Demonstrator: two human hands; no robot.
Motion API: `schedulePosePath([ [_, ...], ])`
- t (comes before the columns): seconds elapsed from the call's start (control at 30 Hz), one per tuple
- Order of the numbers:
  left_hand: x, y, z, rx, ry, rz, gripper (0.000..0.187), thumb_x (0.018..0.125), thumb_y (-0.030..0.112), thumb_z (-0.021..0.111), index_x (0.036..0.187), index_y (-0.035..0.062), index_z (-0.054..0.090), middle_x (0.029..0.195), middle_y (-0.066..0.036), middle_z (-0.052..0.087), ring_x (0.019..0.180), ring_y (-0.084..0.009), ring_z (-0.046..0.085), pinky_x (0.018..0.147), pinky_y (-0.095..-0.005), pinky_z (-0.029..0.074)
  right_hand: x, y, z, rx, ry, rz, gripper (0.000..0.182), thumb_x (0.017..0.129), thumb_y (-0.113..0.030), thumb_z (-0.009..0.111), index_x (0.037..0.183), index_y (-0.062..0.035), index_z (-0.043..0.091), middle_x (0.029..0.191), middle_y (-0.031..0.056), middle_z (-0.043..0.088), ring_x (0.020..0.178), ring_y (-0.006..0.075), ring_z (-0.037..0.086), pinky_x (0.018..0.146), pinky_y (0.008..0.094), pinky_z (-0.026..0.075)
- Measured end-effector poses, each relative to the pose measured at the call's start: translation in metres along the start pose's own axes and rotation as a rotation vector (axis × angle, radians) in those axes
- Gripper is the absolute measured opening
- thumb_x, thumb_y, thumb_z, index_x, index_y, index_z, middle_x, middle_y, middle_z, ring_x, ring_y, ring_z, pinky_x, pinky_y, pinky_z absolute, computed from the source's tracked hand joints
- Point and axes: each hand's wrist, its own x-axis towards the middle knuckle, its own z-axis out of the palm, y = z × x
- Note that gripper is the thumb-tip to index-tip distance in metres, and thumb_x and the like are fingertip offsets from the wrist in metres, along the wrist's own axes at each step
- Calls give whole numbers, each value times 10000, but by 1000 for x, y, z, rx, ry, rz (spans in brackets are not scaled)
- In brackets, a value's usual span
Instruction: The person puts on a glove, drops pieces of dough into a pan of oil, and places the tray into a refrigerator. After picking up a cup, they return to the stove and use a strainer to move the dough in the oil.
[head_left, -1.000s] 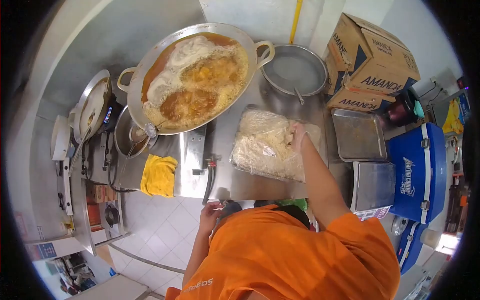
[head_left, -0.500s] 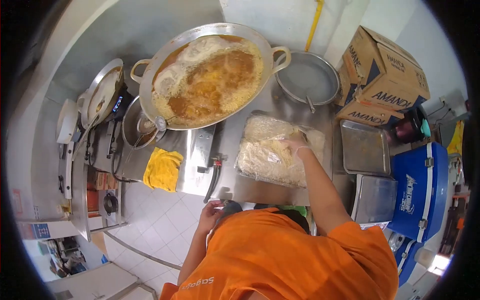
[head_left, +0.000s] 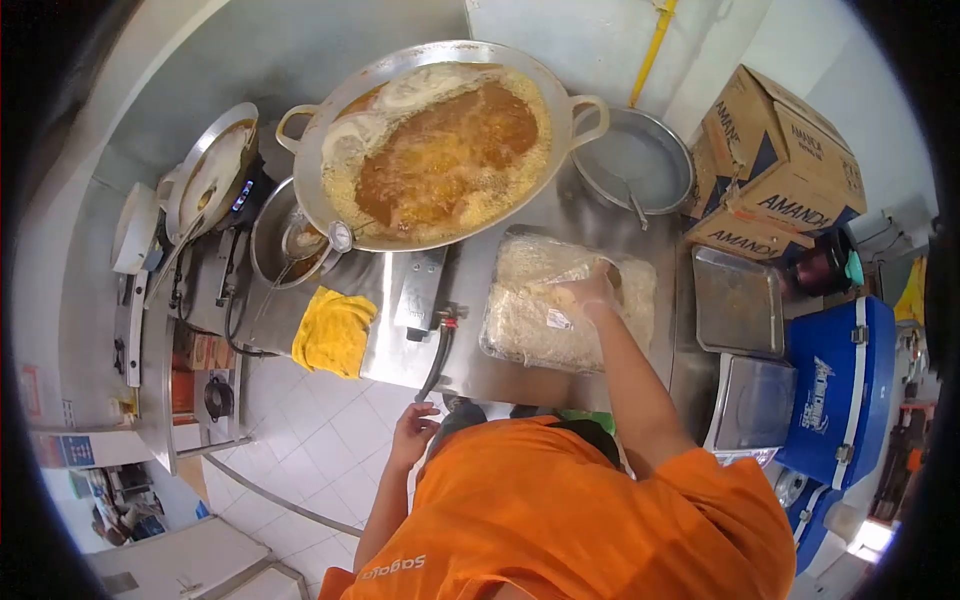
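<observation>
The right hand (head_left: 590, 290) seems to be reaching into the pale food (head_left: 520, 310) on the steel counter (head_left: 480, 385), its grip too hidden to tell, the left hand (head_left: 410, 436) half-spread, and going deeper calls for keeping the plastic film (head_left: 557, 272) aside

I'm looking forward and down from the head, counter (head_left: 480, 375) close below, orange shirt (head_left: 570, 500) nearest.

The wok (head_left: 440, 240) sits far on the bench (head_left: 480, 383), left of the basin (head_left: 668, 205). Near it lies the cloth (head_left: 335, 333); cartons (head_left: 778, 165) stand right of the basin, behind the metal tray (head_left: 738, 300).
</observation>
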Motion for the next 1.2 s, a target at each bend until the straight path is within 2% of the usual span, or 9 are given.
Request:
schedulePosePath([
  [0.13, 9, 5, -11, -1, -12, 32, 416, 821, -133, 580, 1204, 21, 525, 1117, -104, 610, 890, -158, 610, 801, -282, 521, 52, 30, 17, 161, -43, -99, 1105, 596, -367, 894, 1439, 54, 316, 1342, 260, 523, 1161, 325, 576, 977, 372, 454],
  [0.23, 6, 6, -19, 15, -5, 27, 407, 826, -125, 589, 1199, 24, 525, 1108, -100, 616, 882, -152, 609, 790, -275, 520, 46, 3, -17, 132, -332, 106, 908, 614, -424, 874, 1349, -39, 503, 1308, 216, 576, 1165, 305, 575, 971, 408, 458],
  [0.3, 2, 3, -27, 3, -15, 36, 408, 826, -118, 598, 1198, 32, 526, 1114, -101, 615, 878, -150, 608, 782, -271, 522, 69, 31, -18, 210, -575, -106, 670, 691, -452, 815, 1222, -79, 650, 1305, 177, 595, 1150, 288, 576, 966, 388, 453],
  [0.4, -2, -6, -39, 23, -8, 28, 426, 814, -118, 600, 1202, 42, 526, 1109, -106, 619, 859, -142, 605, 763, -265, 519, 44, 33, -39, 153, -595, 93, 706, 729, -429, 791, 1311, -90, 580, 1370, 135, 546, 1207, 257, 519, 951, 394, 452],
  [0.63, -17, -42, -69, 11, 56, -54, 467, 783, -95, 614, 1216, 56, 526, 1123, -131, 630, 832, -165, 622, 679, -266, 486, -67, 1, -109, 311, -442, 86, 867, 732, -301, 811, 1444, -88, 365, 1387, 148, 502, 1239, 265, 496, 932, 418, 486],
  [0.73, -25, -52, -80, 1, 70, -78, 461, 781, -94, 610, 1210, 56, 530, 1103, -120, 631, 830, -156, 623, 672, -265, 486, -88, -5, -125, 697, -507, -35, 669, 798, -189, 764, 1377, -57, 455, 1289, 106, 585, 1213, 198, 539, 976, 399, 480],
  [0.87, -27, -67, -99, -30, 105, -99, 451, 772, -106, 582, 1193, 49, 537, 1094, -115, 636, 828, -158, 626, 666, -269, 484, -119, -79, -156, 832, -616, -119, 658, 817, -152, 737, 1396, -72, 435, 1305, 85, 575, 1198, 190, 553, 975, 381, 487],
  [0.93, -24, -69, -106, -40, 113, -96, 457, 762, -111, 572, 1191, 44, 537, 1099, -120, 637, 829, -162, 628, 665, -272, 483, -123, -133, -162, 773, -659, -297, 642, 832, -138, 718, 1403, -71, 433, 1309, 80, 570, 1178, 198, 567, 979, 374, 477],
  [1.2, -20, -71, -134, -106, 133, -62, 451, 736, -86, 549, 1172, 29, 546, 1084, -127, 650, 825, -170, 634, 661, -271, 469, -105, -283, -85, -375, 20, -872, 693, 790, -327, 697, 1355, -92, 372, 1210, 211, 602, 1096, 317, 610, 944, 390, 465],
])
